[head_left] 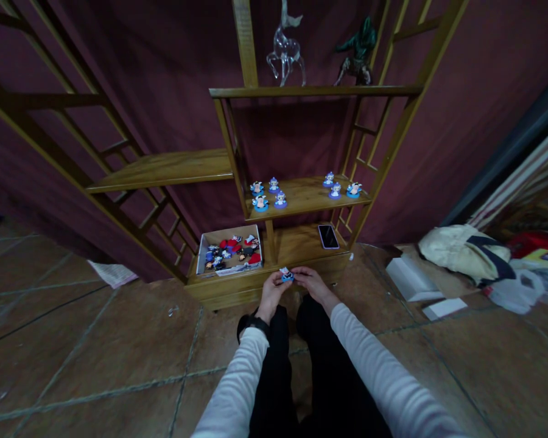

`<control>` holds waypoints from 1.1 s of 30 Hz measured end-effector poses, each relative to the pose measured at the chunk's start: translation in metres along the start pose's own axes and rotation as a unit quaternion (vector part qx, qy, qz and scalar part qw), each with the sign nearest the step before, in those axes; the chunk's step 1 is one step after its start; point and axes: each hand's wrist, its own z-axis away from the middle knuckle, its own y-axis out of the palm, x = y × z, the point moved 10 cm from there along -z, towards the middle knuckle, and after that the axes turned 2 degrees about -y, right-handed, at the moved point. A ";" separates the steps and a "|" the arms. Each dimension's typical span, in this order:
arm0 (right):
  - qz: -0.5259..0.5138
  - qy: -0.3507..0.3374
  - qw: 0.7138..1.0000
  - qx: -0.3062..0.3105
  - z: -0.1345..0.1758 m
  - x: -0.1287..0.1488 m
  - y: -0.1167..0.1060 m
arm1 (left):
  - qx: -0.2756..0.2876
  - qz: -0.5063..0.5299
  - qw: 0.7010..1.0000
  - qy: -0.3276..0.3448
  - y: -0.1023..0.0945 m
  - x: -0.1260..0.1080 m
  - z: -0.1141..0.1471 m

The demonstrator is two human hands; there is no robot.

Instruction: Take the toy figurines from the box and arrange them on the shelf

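Observation:
A small figurine (286, 275) with a blue round base is held in front of the shelf unit's lower edge. My left hand (271, 294) pinches it from the left, and a dark band circles that wrist. From the other side, the fingertips of my right hand (311, 282) close on its right edge. Just beyond my left hand, an open cardboard box (232, 271) holds several loose figurines in red, black, white and blue. On the middle shelf (304, 198) above stand several figurines, a group at the left with a blue-based figurine (260, 203) and another at the right with a purple-based figurine (335, 191).
A phone (328, 237) lies on the lowest shelf, right of the box. Up top stand a clear deer figure (287, 52) and a dark green statue (360, 52). White cartons (413, 280), a cream bag (463, 250) and a plastic bag (518, 291) lie on the floor at right.

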 end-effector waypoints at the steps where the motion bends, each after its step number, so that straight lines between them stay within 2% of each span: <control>1: 0.004 -0.001 1.000 0.000 0.001 0.001 0.000 | -0.001 -0.002 1.000 0.001 0.000 0.000 0.000; 14: 0.048 -0.012 0.999 0.000 0.006 0.012 0.005 | -0.017 -0.007 1.000 0.023 0.000 -0.002 -0.001; 22: 0.065 -0.043 0.997 0.005 0.004 0.012 0.003 | 0.016 -0.021 1.000 0.008 0.006 -0.003 0.003; 33: 0.068 -0.095 0.993 -0.024 0.007 0.024 0.002 | 0.049 0.002 0.999 -0.006 0.014 -0.002 0.006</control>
